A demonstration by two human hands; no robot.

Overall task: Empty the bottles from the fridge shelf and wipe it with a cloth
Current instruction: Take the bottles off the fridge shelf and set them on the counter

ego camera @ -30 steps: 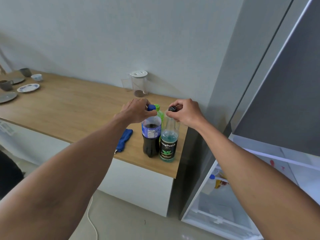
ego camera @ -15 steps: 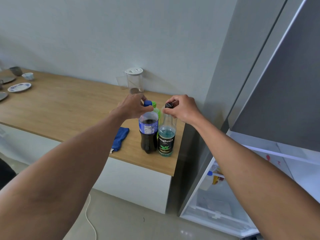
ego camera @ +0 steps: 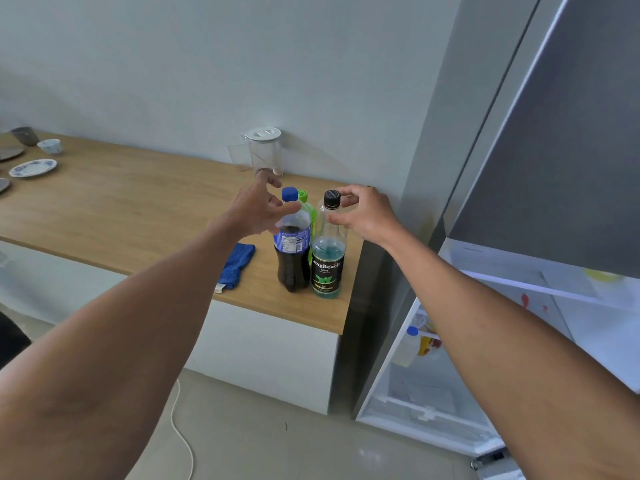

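At the right end of the desk (ego camera: 145,216), beside the open fridge:

Cola bottle (ego camera: 292,252): upright on the desk near its front edge, blue cap on, dark drink filling the lower part.

Mint bottle (ego camera: 327,261): upright, just right of the cola bottle and close against it; black cap, blue-green liquid about halfway up, dark label reading "LongBeach MINT".

Green bottle (ego camera: 308,206): standing behind the other two, mostly hidden; only the green cap and a strip of the body show.

Left hand (ego camera: 254,211): beside the neck of the cola bottle, grip spread, fingers apart and curled loosely; whether a fingertip touches the bottle cannot be told.

Right hand (ego camera: 367,214): at the neck of the mint bottle, grip loosely parted, thumb and forefinger either side of the black cap; contact with the cap cannot be told.

Blue cloth (ego camera: 237,261): lying crumpled on the desk, left of the cola bottle, apart from it.

Clear jug (ego camera: 265,152): white lid, against the wall behind the bottles.

Dishes (ego camera: 33,167): plates and cups at the far left end of the desk.

Fridge (ego camera: 519,202): door open on the right; pale shelf (ego camera: 540,282) visible inside, with a blue-capped bottle (ego camera: 408,346) in the door rack lower down.
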